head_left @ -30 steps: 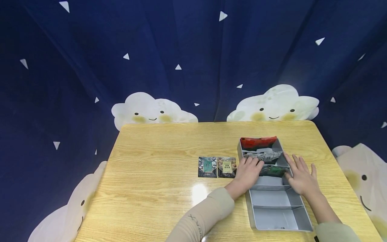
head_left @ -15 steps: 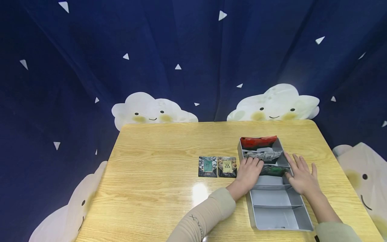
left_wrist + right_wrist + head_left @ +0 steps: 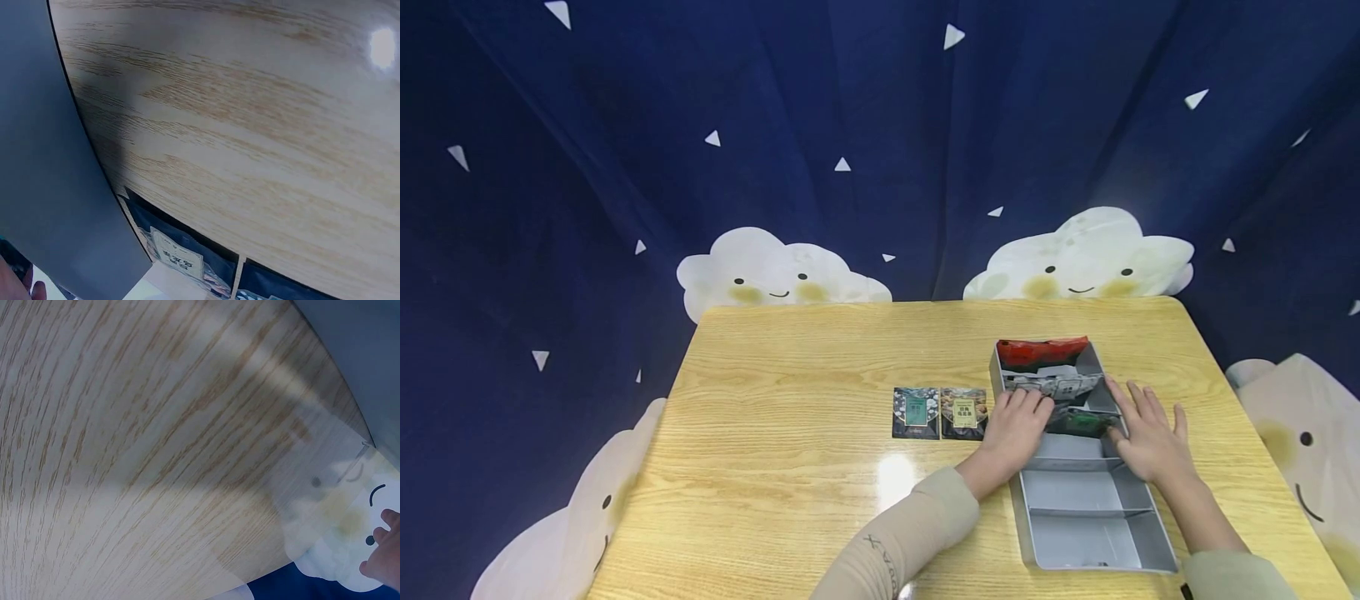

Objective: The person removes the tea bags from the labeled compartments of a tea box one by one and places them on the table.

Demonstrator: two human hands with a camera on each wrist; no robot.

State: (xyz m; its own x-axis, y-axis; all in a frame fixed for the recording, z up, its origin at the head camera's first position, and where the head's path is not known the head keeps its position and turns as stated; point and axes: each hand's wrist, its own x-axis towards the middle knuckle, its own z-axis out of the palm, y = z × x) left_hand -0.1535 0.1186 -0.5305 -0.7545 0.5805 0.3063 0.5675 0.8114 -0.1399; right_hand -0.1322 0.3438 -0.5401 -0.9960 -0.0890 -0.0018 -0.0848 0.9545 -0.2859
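Observation:
A long grey divided box (image 3: 1078, 542) stands on the right of the table. My left hand (image 3: 1017, 429) reaches over its left wall, fingers bent down around the left end of a dark green sachet (image 3: 1081, 422) in a middle compartment; the thumb is hidden. My right hand (image 3: 1152, 440) lies at the right wall with fingers spread, its thumb inside the box by the sachet's right end. A red sachet (image 3: 1041, 353) leans upright in the rearmost compartment, and silver-grey sachets (image 3: 1060, 387) stand in front of it. Part of a hand shows in each wrist view.
Two flat sachets lie side by side left of the box: a teal-labelled sachet (image 3: 916, 413) and a yellow-labelled sachet (image 3: 964, 414). The wooden table (image 3: 790, 483) ends at a dark blue curtain (image 3: 820, 100) with cloud prints.
The green sachet has shifted slightly between the hands. Otherwise both hands, the box and the flat sachets look almost the same.

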